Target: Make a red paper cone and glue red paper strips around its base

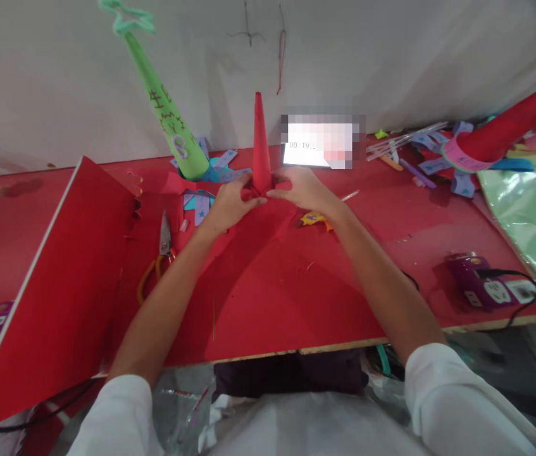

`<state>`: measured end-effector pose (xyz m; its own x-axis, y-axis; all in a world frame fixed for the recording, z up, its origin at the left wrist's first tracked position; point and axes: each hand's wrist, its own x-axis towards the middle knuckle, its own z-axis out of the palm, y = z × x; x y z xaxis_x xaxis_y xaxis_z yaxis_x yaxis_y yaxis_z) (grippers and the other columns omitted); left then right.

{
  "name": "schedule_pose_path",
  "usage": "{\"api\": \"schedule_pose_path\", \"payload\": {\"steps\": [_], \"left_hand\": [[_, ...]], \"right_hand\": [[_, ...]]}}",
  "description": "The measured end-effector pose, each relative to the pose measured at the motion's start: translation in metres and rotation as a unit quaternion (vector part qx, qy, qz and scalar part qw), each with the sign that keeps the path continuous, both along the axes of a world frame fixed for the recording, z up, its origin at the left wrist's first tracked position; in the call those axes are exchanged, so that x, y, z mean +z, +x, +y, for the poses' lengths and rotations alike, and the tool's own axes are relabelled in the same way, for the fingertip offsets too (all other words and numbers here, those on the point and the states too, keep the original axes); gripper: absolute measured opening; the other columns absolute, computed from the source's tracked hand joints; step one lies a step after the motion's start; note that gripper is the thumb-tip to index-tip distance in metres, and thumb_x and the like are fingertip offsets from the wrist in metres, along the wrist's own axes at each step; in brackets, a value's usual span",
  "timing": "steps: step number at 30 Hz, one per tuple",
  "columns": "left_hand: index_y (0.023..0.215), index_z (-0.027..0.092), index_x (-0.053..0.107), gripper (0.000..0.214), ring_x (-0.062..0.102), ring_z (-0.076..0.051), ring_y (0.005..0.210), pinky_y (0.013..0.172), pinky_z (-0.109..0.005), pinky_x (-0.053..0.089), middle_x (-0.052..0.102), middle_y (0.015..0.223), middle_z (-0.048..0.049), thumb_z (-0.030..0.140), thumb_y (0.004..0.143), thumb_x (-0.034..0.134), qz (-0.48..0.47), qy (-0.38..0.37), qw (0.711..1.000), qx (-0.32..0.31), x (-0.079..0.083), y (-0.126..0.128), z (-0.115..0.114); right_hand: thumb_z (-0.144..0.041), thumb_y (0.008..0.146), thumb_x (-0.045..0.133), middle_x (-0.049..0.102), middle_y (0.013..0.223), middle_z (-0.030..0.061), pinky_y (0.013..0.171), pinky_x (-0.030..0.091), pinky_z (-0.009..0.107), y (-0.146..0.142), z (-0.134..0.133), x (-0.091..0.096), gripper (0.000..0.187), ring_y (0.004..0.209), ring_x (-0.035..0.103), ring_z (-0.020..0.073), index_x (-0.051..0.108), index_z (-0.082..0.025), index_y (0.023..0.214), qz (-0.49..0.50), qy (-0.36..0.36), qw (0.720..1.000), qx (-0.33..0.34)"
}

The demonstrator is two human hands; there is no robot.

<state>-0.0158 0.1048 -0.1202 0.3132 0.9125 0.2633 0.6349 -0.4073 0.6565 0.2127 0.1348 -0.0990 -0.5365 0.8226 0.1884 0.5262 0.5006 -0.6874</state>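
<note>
A slim red paper cone (261, 142) stands upright on the red table (391, 253) near the far wall. My left hand (232, 202) and my right hand (299, 189) are both at its base, fingers curled and pinching the red paper flaps at the foot of the cone. A sheet of red paper (268, 266) lies on the table under my forearms. A green paper cone (173, 126) with a fuzzy star on top leans just left of the red one.
A large red sheet (59, 285) leans at the left. Scissors (163, 244) lie beside it. A phone (305, 155) sits behind the cone. Another red cone (509, 130), paper strips and sticks lie at the right, with green paper (528, 221) and a purple power strip (486, 288).
</note>
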Motion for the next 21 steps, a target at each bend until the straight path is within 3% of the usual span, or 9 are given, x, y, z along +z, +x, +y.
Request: {"api": "schedule_pose_path", "payload": {"steps": [12,21], "left_hand": [[0.129,0.022,0.069,0.04,0.075,-0.03,0.116,0.107,-0.045,0.058,0.078,0.128,-0.0104,0.037,0.092,0.076,0.009,-0.008,1.0,0.019,-0.0038,0.0018,0.0007],[0.13,0.022,0.068,0.044,0.075,-0.031,0.116,0.106,-0.046,0.058,0.079,0.126,-0.0098,0.037,0.09,0.079,-0.007,-0.026,0.999,0.024,0.0033,0.0018,-0.0048]], "right_hand": [[-0.027,0.092,0.077,0.082,0.124,0.0101,0.107,0.056,0.052,0.0003,0.0003,-0.004,0.025,0.117,0.076,0.0339,0.08,-0.023,0.116,-0.017,0.015,1.0,0.012],[-0.031,0.091,0.078,0.078,0.136,0.0111,0.115,0.053,0.054,0.0041,-0.0033,0.005,0.038,0.127,0.071,0.0343,0.076,-0.023,0.129,-0.02,0.013,1.0,-0.009]]}}
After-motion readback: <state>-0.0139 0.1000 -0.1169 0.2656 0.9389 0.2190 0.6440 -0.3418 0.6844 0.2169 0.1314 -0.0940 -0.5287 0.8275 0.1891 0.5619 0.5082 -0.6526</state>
